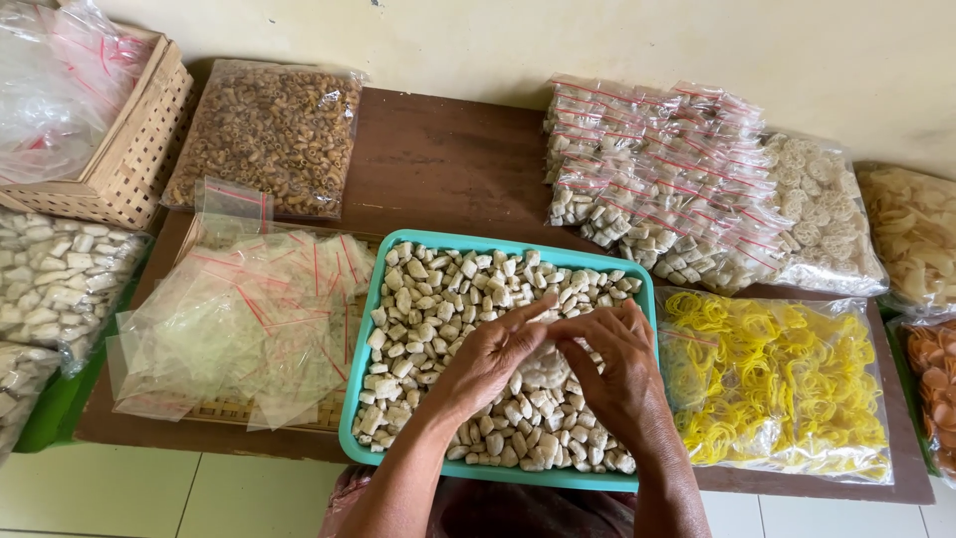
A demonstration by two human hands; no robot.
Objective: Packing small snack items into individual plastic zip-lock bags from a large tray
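Your hands, left (495,351) and right (614,364), pinch a small clear bag (543,367) above the teal plastic tray (360,359); tilting it could spill pale crackers (438,284).

**Brown table, crowded with stock**

Dark brown wooden table (438,159) against a pale wall. On it: turquoise tray (360,379) of pale crackers, centre front; woven tray (224,410) under empty zip bags, left; woven basket (134,159), far left; bag of brown curls (269,134); stacked small packets (657,169); bag of yellow rings (777,384).
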